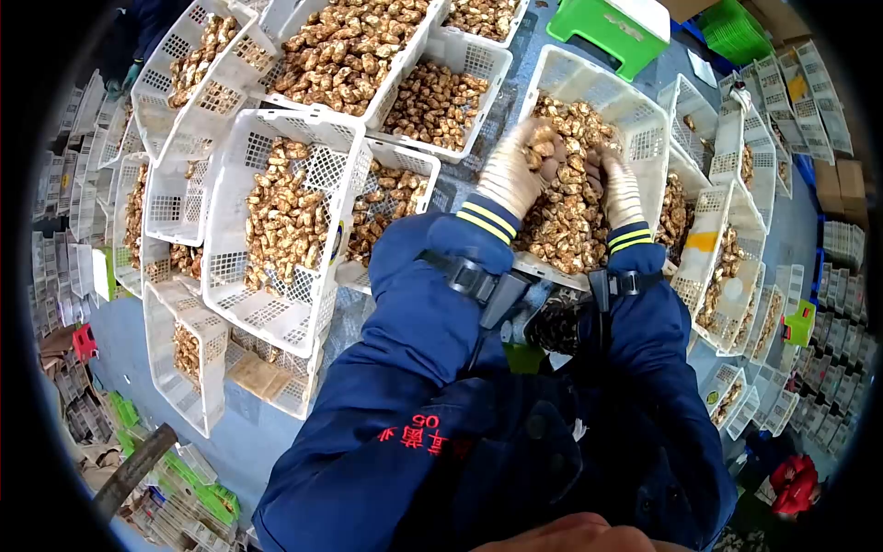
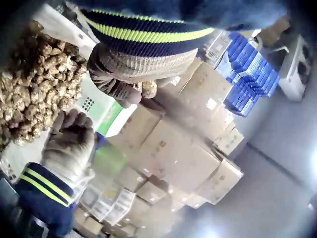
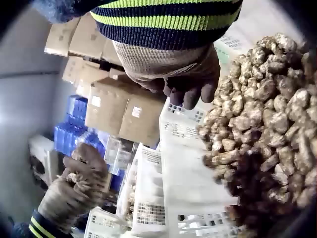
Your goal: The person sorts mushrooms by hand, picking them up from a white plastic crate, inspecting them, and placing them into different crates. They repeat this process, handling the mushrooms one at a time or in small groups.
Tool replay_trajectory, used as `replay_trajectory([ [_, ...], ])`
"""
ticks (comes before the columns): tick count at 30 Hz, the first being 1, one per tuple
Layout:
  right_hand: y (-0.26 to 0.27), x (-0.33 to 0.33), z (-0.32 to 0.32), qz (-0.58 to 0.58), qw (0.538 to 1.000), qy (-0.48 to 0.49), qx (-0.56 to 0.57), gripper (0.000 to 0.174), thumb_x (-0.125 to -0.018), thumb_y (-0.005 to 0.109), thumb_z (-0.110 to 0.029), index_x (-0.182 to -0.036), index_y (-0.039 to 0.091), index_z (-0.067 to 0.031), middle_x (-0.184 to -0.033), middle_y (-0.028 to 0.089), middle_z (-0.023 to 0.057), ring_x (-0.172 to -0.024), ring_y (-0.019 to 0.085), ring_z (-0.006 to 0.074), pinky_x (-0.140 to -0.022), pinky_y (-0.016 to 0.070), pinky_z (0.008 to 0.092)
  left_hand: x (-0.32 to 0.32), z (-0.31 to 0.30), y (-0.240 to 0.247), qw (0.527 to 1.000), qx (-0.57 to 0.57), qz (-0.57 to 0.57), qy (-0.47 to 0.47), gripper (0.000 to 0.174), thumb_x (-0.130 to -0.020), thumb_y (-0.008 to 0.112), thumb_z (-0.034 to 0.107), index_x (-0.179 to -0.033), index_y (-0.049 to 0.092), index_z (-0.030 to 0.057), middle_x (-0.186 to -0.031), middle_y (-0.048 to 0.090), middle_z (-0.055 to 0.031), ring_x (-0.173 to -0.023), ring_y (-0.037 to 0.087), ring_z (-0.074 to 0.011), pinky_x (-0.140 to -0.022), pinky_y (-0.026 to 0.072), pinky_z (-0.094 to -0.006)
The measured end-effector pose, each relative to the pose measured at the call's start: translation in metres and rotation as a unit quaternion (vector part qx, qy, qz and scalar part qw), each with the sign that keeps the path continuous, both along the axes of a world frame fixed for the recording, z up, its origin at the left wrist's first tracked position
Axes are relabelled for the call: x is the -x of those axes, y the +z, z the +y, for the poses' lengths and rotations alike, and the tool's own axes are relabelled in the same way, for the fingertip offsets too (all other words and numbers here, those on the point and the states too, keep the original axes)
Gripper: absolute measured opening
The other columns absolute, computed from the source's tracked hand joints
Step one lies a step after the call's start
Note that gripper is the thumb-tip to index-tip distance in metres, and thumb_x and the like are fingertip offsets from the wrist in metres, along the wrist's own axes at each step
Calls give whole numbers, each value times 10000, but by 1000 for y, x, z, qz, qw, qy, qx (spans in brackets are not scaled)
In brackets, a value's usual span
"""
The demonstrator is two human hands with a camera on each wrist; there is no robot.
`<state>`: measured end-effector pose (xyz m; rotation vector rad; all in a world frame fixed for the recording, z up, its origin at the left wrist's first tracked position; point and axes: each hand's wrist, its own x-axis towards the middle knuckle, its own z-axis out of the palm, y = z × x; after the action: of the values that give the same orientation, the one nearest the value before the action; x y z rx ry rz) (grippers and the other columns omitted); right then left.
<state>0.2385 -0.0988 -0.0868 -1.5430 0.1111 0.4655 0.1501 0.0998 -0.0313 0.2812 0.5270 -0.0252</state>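
White gloves with dark, stained fingers cover both hands. A white mesh crate [image 1: 644, 101] in front of the person holds a heap of knobbly golden-brown pieces [image 1: 570, 221], like stubby roots or mushrooms. My left hand [image 1: 515, 170] is above the heap's left side, its fingers curled round one knobbly piece [image 2: 149, 89], which pokes out past the fingertips in the left wrist view. Opposite it, my right hand [image 1: 621, 189] is at the heap's right side. In the left wrist view the right hand's fingers [image 2: 74, 120] are loosely bent, with nothing seen in them.
Several crates of similar pieces stand to the left, among them a large tilted crate [image 1: 221, 267]. More crates [image 1: 727, 267] line the right side. A green and white stool [image 1: 612, 32] stands beyond the work crate. Cardboard boxes [image 2: 173, 153] are stacked farther off.
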Motion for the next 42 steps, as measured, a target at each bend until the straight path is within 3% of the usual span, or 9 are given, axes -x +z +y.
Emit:
replay_trajectory([
  [5, -60, -11, -9, -211, 880, 179, 387, 355, -878, 563, -281, -1158, 628, -73, -1080, 663, 173, -985, 633, 292, -891, 480, 350, 1, 32, 20, 994, -31, -13, 102, 297, -894, 570, 392, -989, 603, 113, -855, 607, -36, -821, 598, -165, -654, 502, -274],
  [11, -71, 2, 50, -212, 776, 302, 511, 578, -821, 621, -261, -1351, 451, -106, -1268, 548, 213, -1128, 550, 376, -974, 438, 417, 3, 51, 23, 984, -27, -85, 153, 308, -923, 549, 327, -1086, 602, 70, -996, 622, -132, -952, 599, -294, -815, 558, -478],
  [19, -100, -13, -3, -63, 946, 181, 261, 440, -846, 606, -147, -1250, 536, 10, -1117, 651, 160, -991, 626, 213, -880, 482, 294, 3, 60, 18, 989, -32, -47, 136, 274, -888, 611, 231, -1078, 605, 33, -943, 627, -112, -867, 631, -253, -736, 583, -381],
  [23, -102, -12, -30, -197, 914, 43, 352, 328, -873, 535, -74, -1188, 560, 13, -1073, 666, 146, -971, 632, 220, -868, 486, 304, 2, 50, 13, 988, -33, -41, 145, 260, -892, 604, 225, -1067, 593, 33, -922, 625, -108, -869, 632, -253, -730, 583, -369],
  [31, -83, -9, 34, -186, 755, 255, 575, 521, -796, 655, -244, -1288, 530, -123, -1184, 609, 182, -1059, 591, 357, -929, 469, 409, -2, 49, 5, 990, -67, -27, 121, 245, -903, 583, 210, -1077, 578, 38, -916, 617, -112, -866, 634, -250, -735, 584, -364],
  [33, -82, -19, 26, -106, 797, 256, 536, 533, -796, 649, -222, -1305, 522, -124, -1161, 637, 147, -1031, 626, 294, -913, 484, 391, -1, 49, 5, 990, -67, -27, 117, 247, -900, 585, 212, -1075, 578, 38, -913, 615, -111, -861, 631, -250, -738, 583, -363],
  [36, -82, -14, -10, 2, 993, 46, 106, 495, -838, 607, -248, -1292, 528, -68, -1232, 592, 88, -1023, 580, 222, -885, 485, 358, 1, 48, 9, 988, -80, -27, 131, 257, -902, 576, 232, -1078, 576, 45, -909, 608, -106, -865, 620, -243, -764, 562, -374],
  [39, -76, -8, -28, 142, 985, -53, -79, 506, -858, 587, -244, -1317, 493, -53, -1117, 571, 71, -1010, 546, 206, -848, 483, 383, 0, 47, 7, 989, -82, -31, 123, 268, -904, 564, 240, -1095, 574, 52, -917, 613, -95, -868, 616, -229, -774, 544, -360],
  [42, -80, -17, -12, 44, 994, 44, 86, 413, -868, 623, -272, -1222, 571, -65, -940, 633, 39, -782, 574, 146, -752, 491, 310, 1, 46, 10, 989, -84, -27, 119, 261, -908, 562, 234, -1091, 573, 48, -915, 614, -93, -860, 619, -224, -774, 549, -358],
])
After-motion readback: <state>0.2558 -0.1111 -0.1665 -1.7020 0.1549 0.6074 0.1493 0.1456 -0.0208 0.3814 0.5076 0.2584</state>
